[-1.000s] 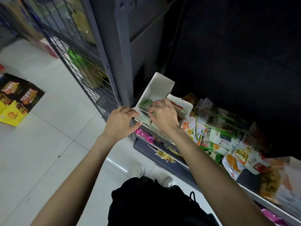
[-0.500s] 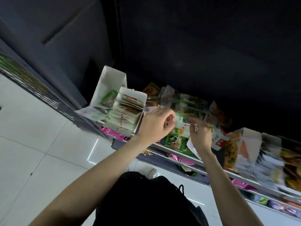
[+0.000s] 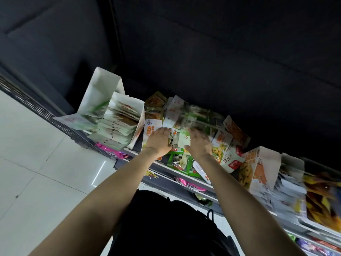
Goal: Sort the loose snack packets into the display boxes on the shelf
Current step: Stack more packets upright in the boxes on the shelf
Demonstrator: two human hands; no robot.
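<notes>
A heap of loose snack packets [image 3: 195,115] lies on the shelf [image 3: 164,166] between display boxes. My left hand [image 3: 159,142] reaches into the heap with fingers curled over a green and white packet [image 3: 172,138]. My right hand [image 3: 200,144] is beside it, blurred, against a white packet [image 3: 184,142]; its grip is unclear. At the left stands a tall white display box [image 3: 100,95] with green packets, and next to it a box [image 3: 137,109] stacked full of white packets. An orange and white box [image 3: 265,163] stands to the right.
More filled boxes [image 3: 317,196] line the shelf at the far right. A lower shelf [image 3: 184,183] holds pink packets [image 3: 112,151]. White floor tiles [image 3: 36,163] lie at the left. A dark panel [image 3: 203,52] overhangs the shelf. My black clothing [image 3: 166,222] fills the bottom centre.
Both hands left the left-hand display boxes and moved right into the loose heap. Since half a second ago they have come closer together, and the view has shifted right.
</notes>
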